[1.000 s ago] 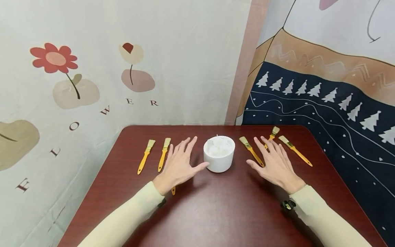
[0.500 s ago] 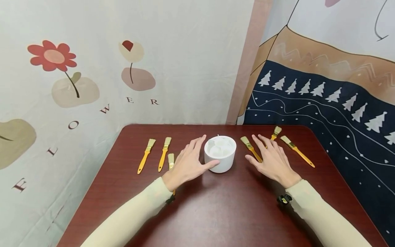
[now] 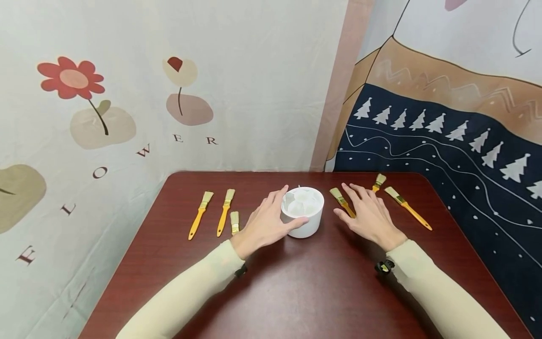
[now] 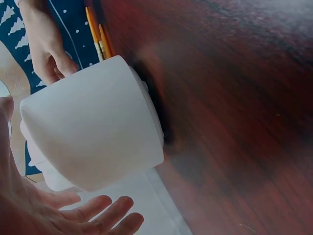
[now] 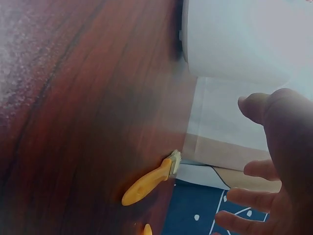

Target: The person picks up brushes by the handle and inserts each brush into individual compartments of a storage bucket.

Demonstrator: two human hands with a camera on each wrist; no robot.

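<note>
A white round pot stands toward the back of the table, with whitish translucent pieces inside. My left hand is spread at the pot's left side, its thumb overlapping the front wall in the head view. In the left wrist view, the fingers are loosely extended beside the pot's wall. My right hand hovers with spread fingers to the right of the pot, apart from it and over the paintbrushes there. One paintbrush lies between this hand and the pot, its handle partly hidden.
Two paintbrushes with yellow handles lie on the left of the dark red table. A third paintbrush is partly covered by my left hand. On the right lie another paintbrush and one farther back. Printed cloths hang behind.
My left hand has moved right, up to the pot, uncovering part of a paintbrush. My right hand has shifted slightly left toward the pot.
</note>
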